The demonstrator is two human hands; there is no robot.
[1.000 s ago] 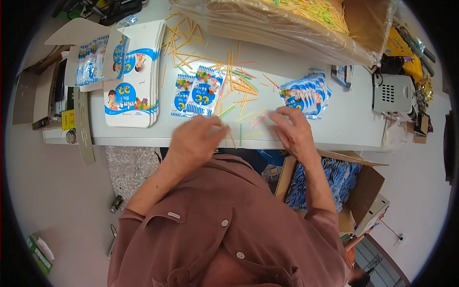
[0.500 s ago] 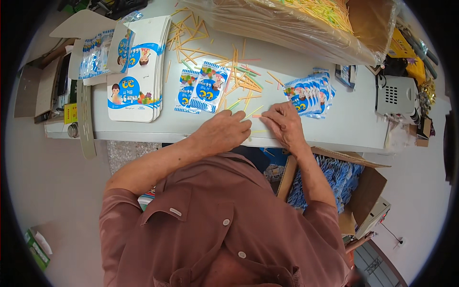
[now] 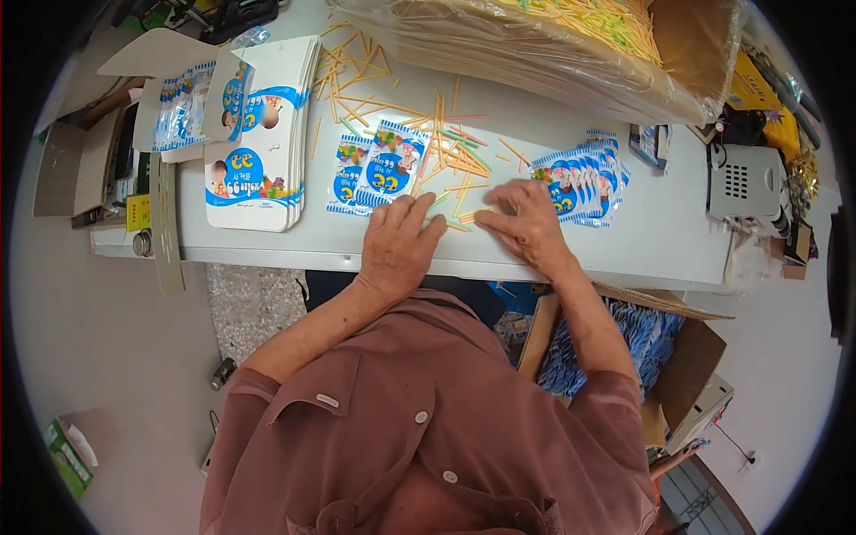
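Observation:
My left hand point(image 3: 401, 245) rests palm-down near the table's front edge, fingers stretched out and apart. Its fingertips lie close to a small group of thin straw-like sticks point(image 3: 459, 226). On the other side of them is my right hand point(image 3: 528, 230), thumb and forefinger apart, its thumb tip against an orange stick point(image 3: 468, 217). More yellow, orange, green and pink sticks point(image 3: 462, 160) lie scattered beyond both hands. Blue-and-white printed sachets point(image 3: 392, 165) overlap beyond my left hand. A fanned row of similar sachets point(image 3: 580, 185) lies right of my right hand.
A stack of flat printed cartons point(image 3: 259, 156) lies at left, beside an opened carton of sachets point(image 3: 183, 111). A plastic-lined box point(image 3: 535, 58) full of sticks stands at the back. Below the table's right side, a cardboard box point(image 3: 687, 357) holds blue packets. A grey device point(image 3: 747, 187) sits far right.
My left hand has turned from a curled grip to flat, spread fingers and shifted slightly left. My right hand's thumb and forefinger have parted. Sticks now lie between the hands.

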